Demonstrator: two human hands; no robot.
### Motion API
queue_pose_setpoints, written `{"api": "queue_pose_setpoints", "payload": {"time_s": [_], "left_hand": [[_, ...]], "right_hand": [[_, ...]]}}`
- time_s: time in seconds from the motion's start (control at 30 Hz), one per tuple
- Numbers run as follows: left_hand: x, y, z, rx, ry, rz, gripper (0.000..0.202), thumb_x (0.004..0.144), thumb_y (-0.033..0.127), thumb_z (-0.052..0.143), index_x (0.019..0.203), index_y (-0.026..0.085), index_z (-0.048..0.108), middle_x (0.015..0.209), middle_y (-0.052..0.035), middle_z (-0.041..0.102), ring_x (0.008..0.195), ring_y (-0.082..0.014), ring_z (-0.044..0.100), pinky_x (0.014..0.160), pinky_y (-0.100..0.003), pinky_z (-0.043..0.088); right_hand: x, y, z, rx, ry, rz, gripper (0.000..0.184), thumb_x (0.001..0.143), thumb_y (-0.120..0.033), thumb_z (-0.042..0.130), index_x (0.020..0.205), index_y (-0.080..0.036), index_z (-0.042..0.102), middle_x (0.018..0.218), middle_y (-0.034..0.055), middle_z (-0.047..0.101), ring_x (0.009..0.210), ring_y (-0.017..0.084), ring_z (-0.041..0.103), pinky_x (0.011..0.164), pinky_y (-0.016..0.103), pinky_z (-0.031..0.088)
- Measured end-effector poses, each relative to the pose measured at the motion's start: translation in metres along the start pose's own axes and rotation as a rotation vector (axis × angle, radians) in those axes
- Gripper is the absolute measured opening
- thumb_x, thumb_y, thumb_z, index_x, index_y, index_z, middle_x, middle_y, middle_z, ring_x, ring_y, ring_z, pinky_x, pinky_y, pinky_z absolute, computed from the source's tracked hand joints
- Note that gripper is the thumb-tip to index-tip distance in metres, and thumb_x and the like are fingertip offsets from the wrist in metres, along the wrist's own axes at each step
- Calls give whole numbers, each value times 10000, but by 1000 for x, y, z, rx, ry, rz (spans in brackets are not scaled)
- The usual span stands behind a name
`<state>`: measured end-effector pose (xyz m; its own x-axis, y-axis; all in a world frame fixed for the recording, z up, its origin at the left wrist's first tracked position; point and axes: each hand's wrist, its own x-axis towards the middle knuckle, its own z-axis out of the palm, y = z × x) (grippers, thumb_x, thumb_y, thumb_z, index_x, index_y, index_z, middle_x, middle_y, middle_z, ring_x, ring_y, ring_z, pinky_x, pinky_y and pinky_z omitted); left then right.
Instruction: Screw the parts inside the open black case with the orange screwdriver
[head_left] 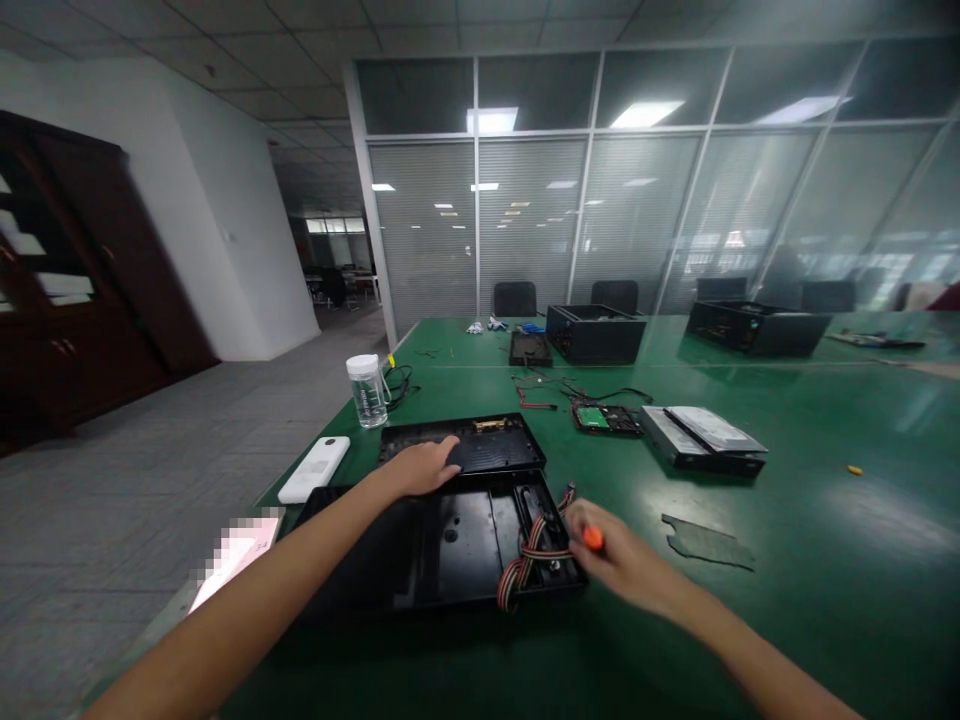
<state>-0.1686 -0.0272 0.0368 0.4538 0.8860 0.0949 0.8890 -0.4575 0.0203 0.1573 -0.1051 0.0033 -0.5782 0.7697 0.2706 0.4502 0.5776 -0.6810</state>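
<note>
My left hand (424,467) lies over a flat black panel (502,452) with a brass-coloured strip near its far edge. The index finger and thumb are stretched out and apart. Just in front of that panel is an open black metal case (465,545), its inside facing up. My right hand (607,550), slightly blurred, is closed at the right edge of the case around an orange-handled screwdriver (593,538); only the orange end shows, and its shaft is hidden. A bundle of striped wires (534,548) loops over the case's right side, close to my right fingers.
To the left stand a clear bottle (367,392) and a white power bank (315,470). Rightward lie a green circuit board (600,417), a metal drive box (701,440) and a thin grey plate (709,541). Two black computer cases (596,335) sit farther back on the green table (825,590).
</note>
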Motion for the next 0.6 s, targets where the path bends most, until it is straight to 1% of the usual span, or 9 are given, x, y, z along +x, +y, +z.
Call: {"api": "queue_pose_setpoints", "payload": {"time_s": [0.07, 0.13, 0.2, 0.23, 0.3, 0.37, 0.43, 0.5, 0.6], "left_hand": [[12, -13, 5, -53, -60, -13, 423, 856, 417, 458, 1198, 171, 437, 885, -73, 643, 807, -198, 605, 696, -256, 419], [24, -20, 12, -121, -169, -9, 373, 847, 452, 461, 1088, 176, 531, 868, -54, 645, 781, -176, 600, 665, -232, 412], [32, -22, 19, -180, -269, 5, 366, 844, 487, 448, 975, 178, 593, 846, -39, 646, 760, -159, 595, 637, -216, 406], [36, -22, 22, -192, -291, 18, 361, 837, 491, 460, 947, 179, 605, 837, -34, 646, 754, -155, 593, 629, -211, 405], [41, -20, 27, -156, -280, 76, 313, 800, 454, 537, 945, 185, 605, 839, -28, 645, 768, -157, 592, 638, -209, 406], [45, -17, 29, -60, -224, 174, 253, 758, 357, 613, 949, 192, 598, 873, -32, 643, 822, -172, 589, 686, -220, 411], [47, -15, 25, 28, -160, 269, 201, 748, 273, 623, 930, 192, 596, 908, -44, 637, 878, -191, 580, 741, -239, 408], [46, -13, 13, 63, -106, 304, 182, 761, 248, 605, 932, 189, 590, 924, -52, 629, 901, -201, 571, 768, -253, 402], [31, -8, -21, 35, -54, 300, 187, 791, 280, 573, 960, 198, 574, 935, -41, 613, 898, -200, 558, 781, -261, 391]], "right_hand": [[-18, -14, 21, -289, -42, -75, 193, 765, -167, 481, 954, -203, 502, 940, 56, 590, 798, 177, 561, 710, 313, 447], [-36, -21, 35, -497, -44, -101, 328, 745, -137, 497, 1064, -213, 490, 1017, 78, 593, 848, 206, 579, 700, 318, 456], [-53, -20, 41, -617, -40, -107, 348, 730, -118, 502, 1060, -228, 504, 1045, 80, 590, 852, 215, 593, 672, 309, 467], [-61, -17, 40, -649, -42, -108, 336, 725, -111, 499, 1035, -237, 516, 1050, 75, 589, 833, 211, 602, 650, 301, 472], [-76, -9, 37, -674, -27, -106, 338, 710, -101, 494, 1010, -252, 527, 1049, 70, 590, 791, 205, 617, 608, 295, 480], [-88, -1, 33, -669, 0, -85, 362, 687, -84, 488, 998, -265, 530, 1001, 67, 604, 754, 208, 623, 581, 303, 489], [-94, 3, 30, -635, 11, -69, 389, 667, -67, 482, 992, -275, 533, 954, 66, 613, 776, 220, 622, 607, 322, 502], [-89, 4, 28, -591, 14, -58, 385, 676, -61, 467, 987, -276, 539, 981, 69, 607, 863, 230, 606, 684, 346, 505], [-62, 5, 21, -545, -5, -17, 322, 726, -59, 429, 955, -246, 557, 1007, 64, 590, 907, 208, 583, 746, 344, 485]]}}
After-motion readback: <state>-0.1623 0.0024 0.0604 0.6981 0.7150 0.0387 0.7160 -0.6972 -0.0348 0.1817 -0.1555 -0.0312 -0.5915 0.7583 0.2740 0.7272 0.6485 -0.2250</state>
